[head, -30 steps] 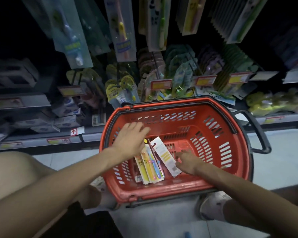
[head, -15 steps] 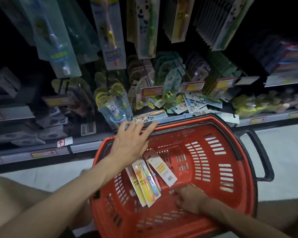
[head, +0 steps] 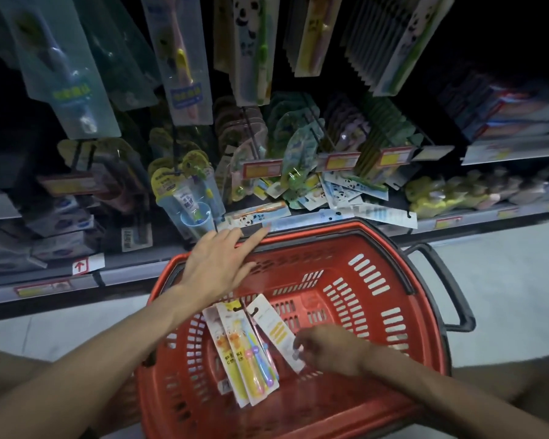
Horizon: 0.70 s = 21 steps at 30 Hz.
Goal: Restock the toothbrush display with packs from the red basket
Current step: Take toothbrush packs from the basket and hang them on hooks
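Packs point(head: 248, 350): fanned on the basket point(head: 355, 248) floor, by the near wall.
Right hand point(head: 328, 350): grip pinched on the white pack point(head: 279, 334) at its lower corner.
Left hand point(head: 217, 264): flat, fingers spread, empty, reaching over the far rim toward loose packs on the shelf point(head: 298, 221).
Advice: lift one pack by its edge, find the hang hole, match its peg.
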Available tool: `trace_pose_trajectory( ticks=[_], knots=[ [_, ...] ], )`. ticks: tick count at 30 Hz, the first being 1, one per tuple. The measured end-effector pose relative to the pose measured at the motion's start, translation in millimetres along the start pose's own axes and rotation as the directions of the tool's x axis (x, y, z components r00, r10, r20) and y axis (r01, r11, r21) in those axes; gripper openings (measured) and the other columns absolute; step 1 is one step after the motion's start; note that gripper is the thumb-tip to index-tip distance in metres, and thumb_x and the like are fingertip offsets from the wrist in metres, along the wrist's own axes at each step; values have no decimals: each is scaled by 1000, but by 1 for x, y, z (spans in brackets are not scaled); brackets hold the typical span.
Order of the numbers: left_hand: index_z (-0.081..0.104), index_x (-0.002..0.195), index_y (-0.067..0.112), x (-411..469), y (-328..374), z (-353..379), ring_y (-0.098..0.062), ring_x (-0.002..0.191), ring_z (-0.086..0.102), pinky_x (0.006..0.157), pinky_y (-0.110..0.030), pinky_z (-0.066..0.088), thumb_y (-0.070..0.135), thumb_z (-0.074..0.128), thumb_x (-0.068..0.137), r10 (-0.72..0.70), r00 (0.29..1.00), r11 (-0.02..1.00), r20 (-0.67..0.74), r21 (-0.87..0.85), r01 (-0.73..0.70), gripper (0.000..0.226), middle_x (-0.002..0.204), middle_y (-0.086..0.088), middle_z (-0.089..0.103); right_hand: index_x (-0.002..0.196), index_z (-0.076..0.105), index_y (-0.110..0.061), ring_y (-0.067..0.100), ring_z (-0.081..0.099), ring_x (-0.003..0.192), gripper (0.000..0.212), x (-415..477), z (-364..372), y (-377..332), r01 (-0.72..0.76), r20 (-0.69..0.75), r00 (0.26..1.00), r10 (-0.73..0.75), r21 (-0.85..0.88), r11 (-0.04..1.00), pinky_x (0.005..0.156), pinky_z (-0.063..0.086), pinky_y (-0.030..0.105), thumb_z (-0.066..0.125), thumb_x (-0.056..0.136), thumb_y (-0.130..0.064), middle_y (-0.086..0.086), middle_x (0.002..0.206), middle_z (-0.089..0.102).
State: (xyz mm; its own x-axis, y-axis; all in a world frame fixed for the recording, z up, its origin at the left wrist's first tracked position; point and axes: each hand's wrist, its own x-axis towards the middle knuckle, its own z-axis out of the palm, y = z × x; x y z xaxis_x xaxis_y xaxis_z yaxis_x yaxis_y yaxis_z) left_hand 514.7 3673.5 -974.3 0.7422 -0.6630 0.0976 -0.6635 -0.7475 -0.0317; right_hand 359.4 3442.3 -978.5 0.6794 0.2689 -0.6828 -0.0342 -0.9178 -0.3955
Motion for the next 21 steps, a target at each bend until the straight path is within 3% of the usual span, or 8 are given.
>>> trace_pose_trajectory(
  ticks=[5,8,10,12,14,16,19,21],
  knots=[
    [8,165,35,-7,0,-3,-22,100,59,83,-37,45,58,46,102,-28,999,1000,18,-8,28,78,113,-3,60,113,72,-24,11,72,88,17,-9,-109,-25,191,-322,942,-95,281,940,81,60,26,61,101,-18,-13,101,73],
    [9,165,36,-5,-1,-1,-22,100,59,83,-37,45,58,47,101,-40,999,999,23,-20,41,77,114,-2,60,109,74,-17,5,70,87,15,11,-167,-34,287,-495,862,-108,302,909,79,56,16,63,100,-13,-11,95,73],
    [12,165,35,-4,-3,3,-23,98,60,82,-38,45,57,46,101,-37,999,999,17,-8,37,76,112,-2,60,105,76,-15,12,72,86,14,45,-193,-31,285,-542,832,-120,231,930,81,57,23,63,99,-11,-8,91,74],
    [17,165,34,-4,-3,5,-22,93,59,79,-38,45,56,49,100,-40,999,999,2,-2,40,76,109,-2,60,106,78,-14,18,72,92,16,92,-209,-22,178,-521,844,-125,52,983,82,54,28,64,97,-11,-2,96,76],
    [19,164,34,-5,-1,5,-21,92,58,79,-37,44,56,50,99,-52,999,999,-3,-5,52,75,108,-1,59,115,76,-15,24,69,104,22,138,-218,-8,19,-436,896,-82,-147,989,79,45,24,67,95,-16,4,111,75],
    [19,164,35,-5,-1,7,-21,93,58,80,-38,43,56,51,99,-61,998,998,0,-11,61,76,108,0,58,128,68,-17,27,65,113,37,176,-220,4,-94,-291,957,0,-309,946,82,44,25,74,92,-23,6,125,70],
    [16,163,35,-3,0,6,-22,94,58,81,-39,44,55,52,99,-63,998,998,6,-21,63,76,108,-1,58,139,59,-20,28,61,121,70,209,-212,16,-138,-132,988,78,-538,832,98,51,33,87,79,-40,4,136,63],
    [13,163,36,-2,1,7,-23,96,57,82,-39,44,55,49,100,-74,997,997,22,-17,75,76,110,-1,58,138,57,-20,27,62,116,70,221,-205,20,-113,-88,993,74,-626,772,90,52,34,87,79,-43,3,132,64]
  ],
)
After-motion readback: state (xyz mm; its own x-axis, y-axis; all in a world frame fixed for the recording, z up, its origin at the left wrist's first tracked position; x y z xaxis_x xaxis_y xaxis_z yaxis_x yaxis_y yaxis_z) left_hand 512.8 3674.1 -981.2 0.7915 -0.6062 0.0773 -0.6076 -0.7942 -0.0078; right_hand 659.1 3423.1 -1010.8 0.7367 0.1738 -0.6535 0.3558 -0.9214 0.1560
